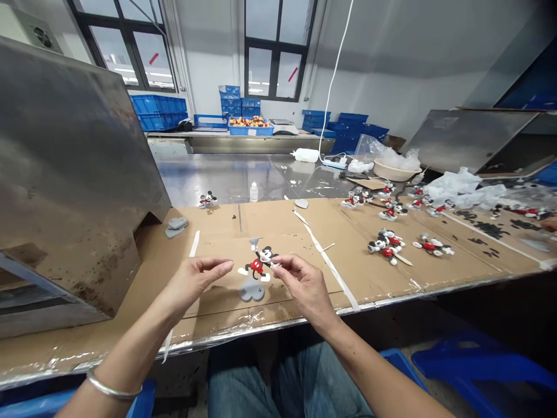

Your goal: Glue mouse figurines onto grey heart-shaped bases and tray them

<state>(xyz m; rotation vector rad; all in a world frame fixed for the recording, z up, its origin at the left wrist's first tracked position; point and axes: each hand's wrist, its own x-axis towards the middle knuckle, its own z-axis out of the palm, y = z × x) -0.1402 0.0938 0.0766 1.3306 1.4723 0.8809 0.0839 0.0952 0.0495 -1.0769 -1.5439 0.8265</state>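
Observation:
My right hand pinches a small cartoon mouse figurine by its outstretched arm, thumb against fingers. The figurine has black ears, red shorts and white shoes, and a grey cone-shaped piece tops its raised arm. Just below its feet is a grey rounded base with small dark spots; whether the two touch, I cannot tell. To the left, my left hand hovers with fingers stretched toward the figurine, apart from it and holding nothing.
Several grey bases are stacked by the metal box on the left. More mouse figurines and black parts lie to the right on the cardboard. A small white bottle stands behind. White tape strips cross the cardboard.

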